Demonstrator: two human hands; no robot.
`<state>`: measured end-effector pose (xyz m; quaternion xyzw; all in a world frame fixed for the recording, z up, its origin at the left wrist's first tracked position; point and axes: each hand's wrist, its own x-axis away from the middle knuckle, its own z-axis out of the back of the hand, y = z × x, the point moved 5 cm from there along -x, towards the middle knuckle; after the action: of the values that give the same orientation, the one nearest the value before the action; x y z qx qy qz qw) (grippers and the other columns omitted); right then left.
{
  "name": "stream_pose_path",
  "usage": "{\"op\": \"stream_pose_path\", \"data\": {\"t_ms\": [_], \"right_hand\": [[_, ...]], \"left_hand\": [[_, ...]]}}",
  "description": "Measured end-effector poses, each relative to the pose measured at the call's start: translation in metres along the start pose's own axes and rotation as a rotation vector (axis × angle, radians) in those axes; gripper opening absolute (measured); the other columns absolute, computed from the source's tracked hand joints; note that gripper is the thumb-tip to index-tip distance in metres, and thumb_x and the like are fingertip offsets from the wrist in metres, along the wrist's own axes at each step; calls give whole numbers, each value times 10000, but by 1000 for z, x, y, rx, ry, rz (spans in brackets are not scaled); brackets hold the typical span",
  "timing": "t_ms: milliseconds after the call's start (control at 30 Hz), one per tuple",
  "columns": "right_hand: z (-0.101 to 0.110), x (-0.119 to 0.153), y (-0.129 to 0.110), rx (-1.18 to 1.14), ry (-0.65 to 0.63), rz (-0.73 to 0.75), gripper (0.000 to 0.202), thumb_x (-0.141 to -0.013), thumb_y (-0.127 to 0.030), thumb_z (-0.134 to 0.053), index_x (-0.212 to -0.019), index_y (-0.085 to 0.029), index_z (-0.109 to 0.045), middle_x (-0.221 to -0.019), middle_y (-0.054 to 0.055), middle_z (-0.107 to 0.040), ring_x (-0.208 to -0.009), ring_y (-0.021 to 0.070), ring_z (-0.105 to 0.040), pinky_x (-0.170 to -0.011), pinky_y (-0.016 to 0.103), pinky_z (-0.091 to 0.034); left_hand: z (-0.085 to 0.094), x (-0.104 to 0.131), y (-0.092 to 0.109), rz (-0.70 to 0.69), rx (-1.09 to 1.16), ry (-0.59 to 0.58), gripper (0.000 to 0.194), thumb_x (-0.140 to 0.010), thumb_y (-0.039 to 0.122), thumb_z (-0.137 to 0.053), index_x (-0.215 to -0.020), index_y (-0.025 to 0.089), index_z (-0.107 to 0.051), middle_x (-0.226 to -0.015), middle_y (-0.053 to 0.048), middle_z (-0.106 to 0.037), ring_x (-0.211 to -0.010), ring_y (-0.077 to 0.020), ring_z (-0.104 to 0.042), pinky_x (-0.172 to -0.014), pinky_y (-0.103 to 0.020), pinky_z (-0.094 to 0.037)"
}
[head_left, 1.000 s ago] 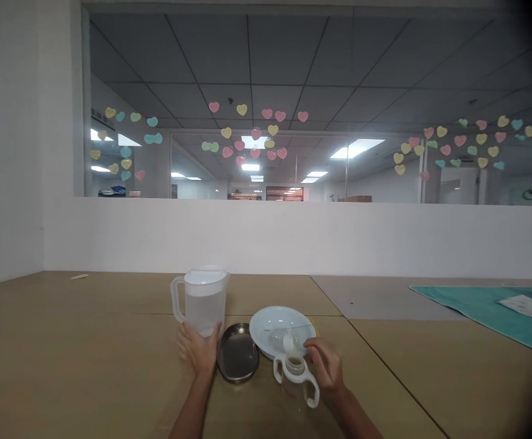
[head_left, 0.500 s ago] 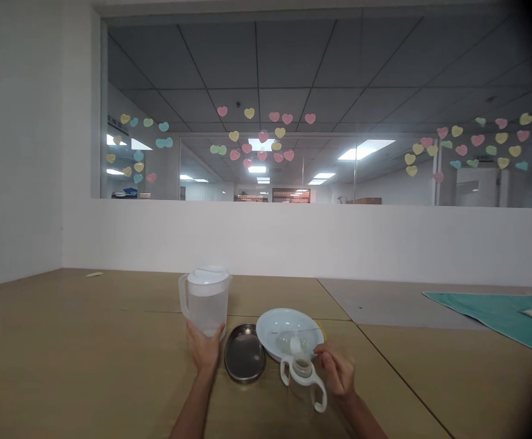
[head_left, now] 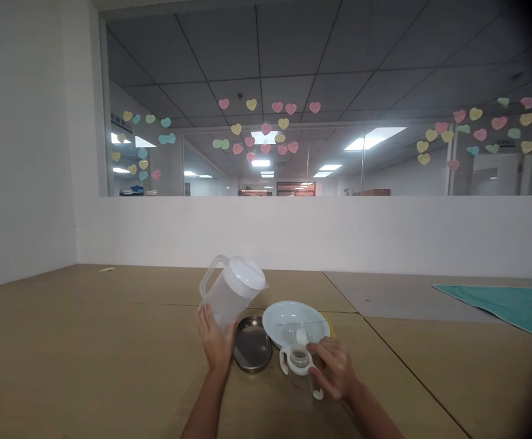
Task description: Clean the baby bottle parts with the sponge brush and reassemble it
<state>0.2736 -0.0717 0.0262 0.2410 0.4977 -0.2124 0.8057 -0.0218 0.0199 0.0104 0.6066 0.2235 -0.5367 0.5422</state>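
Observation:
My left hand [head_left: 215, 338] grips a translucent plastic pitcher [head_left: 236, 296] low on its body. The pitcher, with its white lid on, leans to the right above a shiny oval metal tray [head_left: 253, 346]. My right hand [head_left: 334, 366] is closed around the right side of a clear baby bottle [head_left: 299, 356] with two white side handles. The bottle's mouth is uncovered and faces up. Just behind it stands a pale blue bowl [head_left: 275, 314], with a small whitish piece [head_left: 301, 333] by its near edge.
A teal cloth [head_left: 490, 303] lies at the far right of the tan table [head_left: 110, 353]. Something yellow [head_left: 330, 326] peeks out beside the bowl. A small pale scrap [head_left: 107, 269] is at the far left. Behind the table rises a white wall [head_left: 293, 231] with a window.
The pitcher has gone from upright to tilted rightward and moved right with my left hand. My right hand has come from beside the baby bottle onto its handle side.

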Motion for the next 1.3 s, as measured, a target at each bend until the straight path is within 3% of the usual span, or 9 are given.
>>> {"op": "stream_pose_path", "data": {"t_ms": [167,267,400,633,733,900,1067,1167,1300], "right_hand": [[-10,-1,0,99,-73,-72,98,-826,-239,-477,-816,-166,-541,-548,-6,-471,-505,129,-441,-527,253,-300],[-14,0,1,104,-103,-128,127,-839,-244,-457,-777,-167,-537,-545,-4,-473,-511,123,-449,-533,242,-300],[-14,1,2,92,-105,-169,150,-846,-256,-447,-773,-166,-542,-544,-6,-483,-515,116,-461,-535,230,-300],[-11,0,8,88,-140,-222,180,-855,-276,-441,-789,-167,-568,-533,-8,-501,-505,109,-462,-537,221,-314],[-11,0,8,70,-153,-225,210,-862,-269,-415,-822,-159,-589,-535,-3,-512,-503,112,-465,-539,223,-322],[-11,1,10,72,-152,-225,231,-857,-262,-411,-825,-148,-610,-512,-6,-502,-491,112,-461,-529,225,-320],[-9,2,15,-10,-139,-318,282,-884,-278,-380,-821,-152,-625,-538,6,-542,-519,113,-496,-551,221,-349],[-4,5,26,-45,-42,-529,374,-918,-313,-316,-807,-151,-634,-591,26,-596,-543,114,-529,-564,216,-365],[3,17,49,40,73,-883,431,-902,-411,-310,-817,-152,-644,-667,50,-645,-583,139,-555,-577,227,-368]], "left_hand": [[-8,5,15,-191,2,-87,734,-823,403,-555,-1431,179,-209,-1442,-179,-330,-1365,-346,-249,-1082,-584,-274],[-11,7,19,-259,16,-124,700,-840,390,-534,-1429,187,-216,-1445,-172,-327,-1371,-339,-236,-1088,-583,-254],[-11,7,24,-258,40,-157,715,-839,406,-535,-1428,176,-202,-1449,-178,-315,-1372,-336,-235,-1090,-571,-260],[-7,3,26,-159,97,-147,910,-766,454,-617,-1427,109,-96,-1435,-225,-291,-1348,-313,-300,-1080,-466,-347],[-3,-1,25,-243,148,-162,879,-781,389,-598,-1419,113,-59,-1444,-230,-262,-1364,-314,-266,-1091,-489,-322],[-5,0,29,-360,175,-293,842,-779,317,-583,-1405,127,-53,-1455,-222,-248,-1374,-315,-244,-1085,-491,-332],[-10,3,29,-272,142,-352,855,-774,357,-577,-1406,83,-71,-1436,-237,-281,-1366,-332,-252,-1071,-490,-341],[-10,2,27,-139,86,-330,881,-762,391,-587,-1414,88,-78,-1432,-223,-297,-1348,-333,-287,-1054,-467,-366],[-3,-4,21,96,10,-208,1001,-704,543,-643,-1395,40,-122,-1386,-268,-324,-1285,-396,-347,-1009,-485,-393]]}}
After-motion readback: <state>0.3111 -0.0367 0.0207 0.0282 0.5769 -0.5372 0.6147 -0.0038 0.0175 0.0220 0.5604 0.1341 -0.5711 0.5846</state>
